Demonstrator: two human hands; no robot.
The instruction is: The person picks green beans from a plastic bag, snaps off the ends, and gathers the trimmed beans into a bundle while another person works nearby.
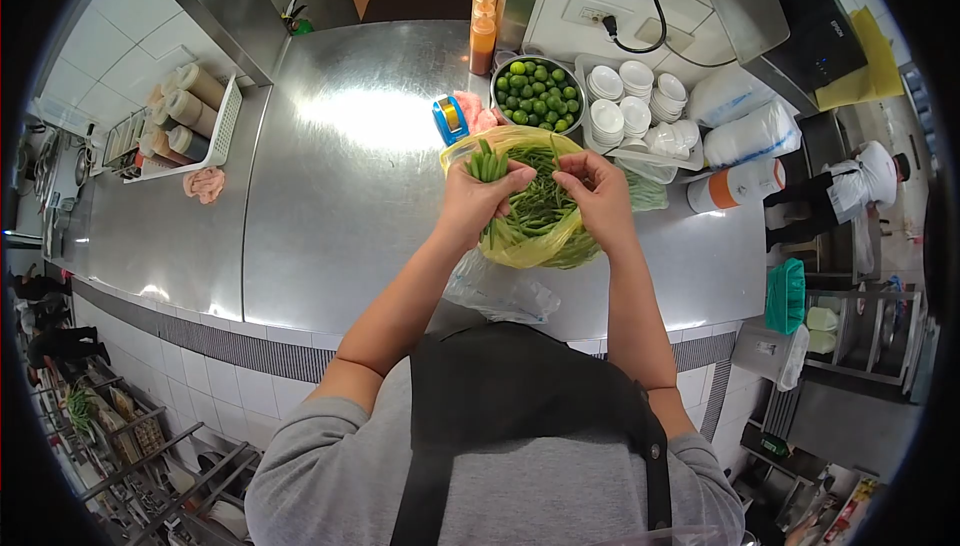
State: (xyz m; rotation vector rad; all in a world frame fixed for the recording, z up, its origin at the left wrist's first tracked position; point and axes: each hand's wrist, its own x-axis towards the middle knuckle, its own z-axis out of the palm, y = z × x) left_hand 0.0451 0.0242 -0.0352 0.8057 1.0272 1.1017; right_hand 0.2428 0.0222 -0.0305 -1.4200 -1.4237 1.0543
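My left hand [478, 196] is closed around a bunch of green beans [488, 162], their ends sticking up above the fingers. My right hand [596, 194] pinches a single thin green bean [555, 154] between thumb and fingertips. Below both hands sits an open yellow plastic bag [520, 252] full of loose green beans [535, 196]. A crumpled clear plastic bag [505, 291] lies on the near side of it, by the black apron.
The steel counter [330, 216] holds a bowl of limes [537, 93], a blue tape dispenser [450, 120], orange squeeze bottles [482, 41], stacked white cups [636, 78] and a white basket of bottles [215, 141]. A person [850, 189] stands far right.
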